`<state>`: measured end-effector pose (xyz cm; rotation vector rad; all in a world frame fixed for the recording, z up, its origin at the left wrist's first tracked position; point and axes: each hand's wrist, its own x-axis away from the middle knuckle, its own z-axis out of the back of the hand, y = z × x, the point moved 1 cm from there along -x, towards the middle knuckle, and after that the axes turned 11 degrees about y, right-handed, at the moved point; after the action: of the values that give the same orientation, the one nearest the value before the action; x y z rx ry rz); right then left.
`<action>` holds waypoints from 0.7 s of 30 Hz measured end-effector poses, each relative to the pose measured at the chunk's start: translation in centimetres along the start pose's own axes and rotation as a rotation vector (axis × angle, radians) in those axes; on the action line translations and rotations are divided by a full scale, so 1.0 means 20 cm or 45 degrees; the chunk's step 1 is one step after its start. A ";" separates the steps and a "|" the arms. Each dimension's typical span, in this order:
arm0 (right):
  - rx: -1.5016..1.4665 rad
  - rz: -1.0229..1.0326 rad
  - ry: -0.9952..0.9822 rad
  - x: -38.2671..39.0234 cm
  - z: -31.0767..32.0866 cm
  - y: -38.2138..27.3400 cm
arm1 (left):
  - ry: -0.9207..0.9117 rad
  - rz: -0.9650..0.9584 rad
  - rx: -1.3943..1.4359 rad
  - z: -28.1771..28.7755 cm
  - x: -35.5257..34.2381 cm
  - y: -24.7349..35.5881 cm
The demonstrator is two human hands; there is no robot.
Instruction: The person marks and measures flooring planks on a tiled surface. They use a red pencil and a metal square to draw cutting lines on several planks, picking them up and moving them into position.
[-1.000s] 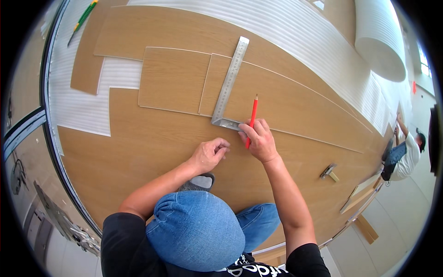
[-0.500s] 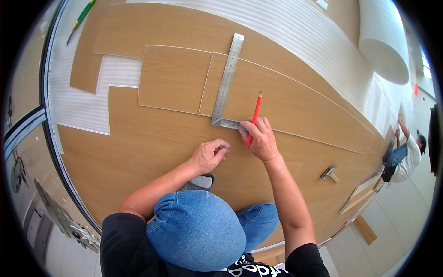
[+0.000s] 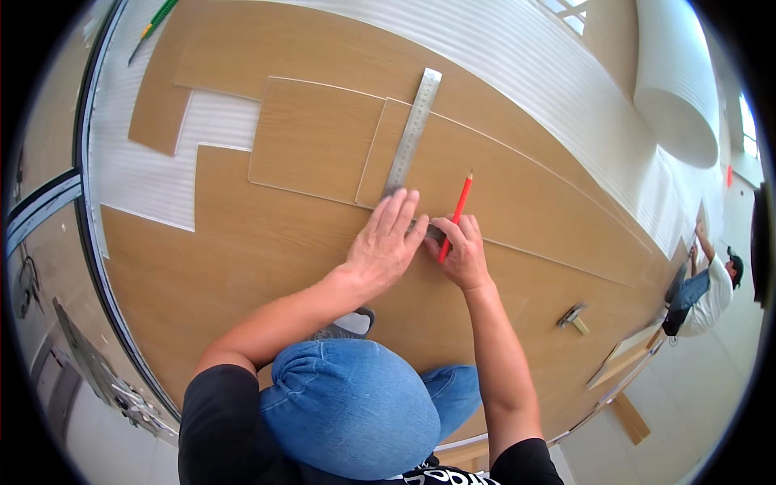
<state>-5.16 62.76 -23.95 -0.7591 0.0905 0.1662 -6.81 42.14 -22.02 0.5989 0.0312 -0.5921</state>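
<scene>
A metal try square [image 3: 414, 133] lies with its blade pointing away across wood-coloured floor planks. My left hand [image 3: 380, 242] rests flat on its corner, fingers stretched out, covering much of the join. My right hand [image 3: 463, 263] pinches a red pencil [image 3: 461, 202], tip upward, and its fingers are also at the end of the square's short arm. Under the blade is a long loose plank [image 3: 517, 190], and a shorter board [image 3: 315, 141] is to its left; both lie on the laid flooring [image 3: 250, 242].
A hammer [image 3: 573, 318] lies on the flooring at right. White foam underlay [image 3: 501, 56] stretches behind, with a big roll [image 3: 675, 89] of it at far right. A green utility knife [image 3: 153, 31] is at upper left. Another person [image 3: 702, 291] works at the right edge.
My left hand has moved from the flooring up and right onto the square's corner, its curled fingers now straightened. The right hand still holds the pencil at the square's short arm.
</scene>
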 end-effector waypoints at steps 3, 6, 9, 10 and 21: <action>-0.029 -0.017 0.002 0.00 0.00 0.01 | -0.118 0.026 -0.230 -0.05 -0.02 -0.04; -0.025 0.000 -0.006 0.01 -0.01 0.02 | -0.166 0.047 -0.237 -0.09 -0.04 -0.06; -0.038 0.008 -0.004 0.02 -0.01 0.03 | -0.161 0.062 -0.171 -0.12 -0.04 -0.06; -0.040 0.012 -0.005 0.03 -0.02 0.03 | -0.137 0.045 -0.189 -0.13 -0.04 -0.07; -0.050 -0.029 0.000 0.03 -0.01 0.02 | -0.087 0.043 -0.182 -0.15 -0.06 -0.05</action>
<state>-4.64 62.86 -24.45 -0.7991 0.0787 0.1468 -7.93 43.64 -24.81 0.4399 -0.0006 -0.5721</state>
